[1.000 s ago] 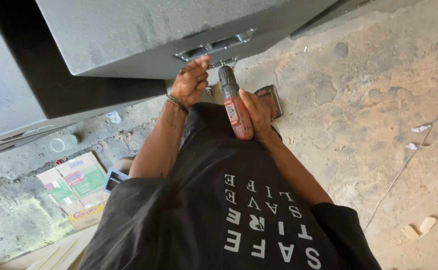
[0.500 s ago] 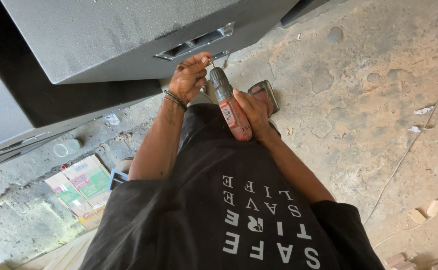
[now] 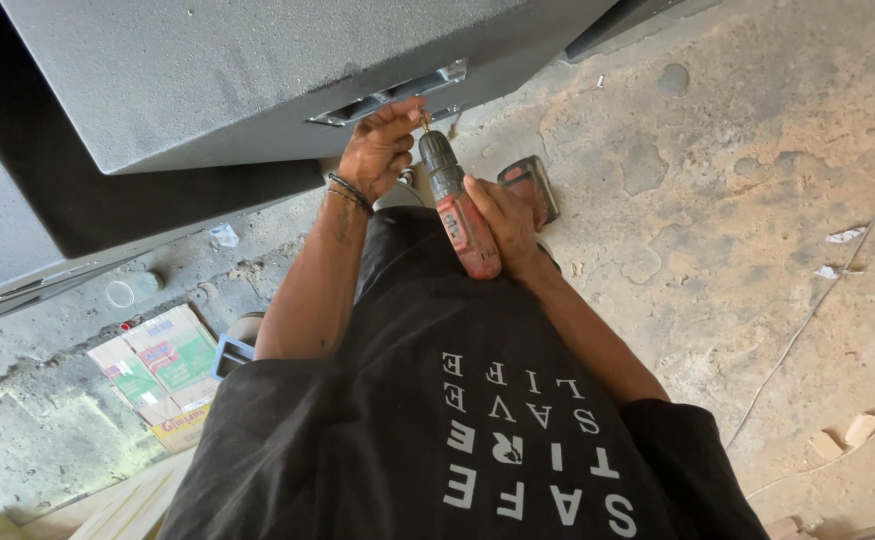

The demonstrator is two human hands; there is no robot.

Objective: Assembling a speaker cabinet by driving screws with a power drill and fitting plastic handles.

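Fingers [image 3: 493, 205] grip a red, grey-nosed cordless drill [image 3: 458, 205] pointing upward.

1. The left hand [image 3: 378, 150] is raised ahead of the body, fingers bunched with the tips pinched together at the top (palm side hidden from the head camera).
2. The left wrist carries 2 thin dark bands, and the left forearm runs straight back and down to a bent elbow at the person's left side.
3. The right hand [image 3: 503, 225] is wrapped in a closed grip, knuckles up, thumb side toward the left hand.
4. The right forearm slants back to the right shoulder, elbow slightly bent.
5. The 2 hands sit near each other without touching, the left higher and further forward than the right.
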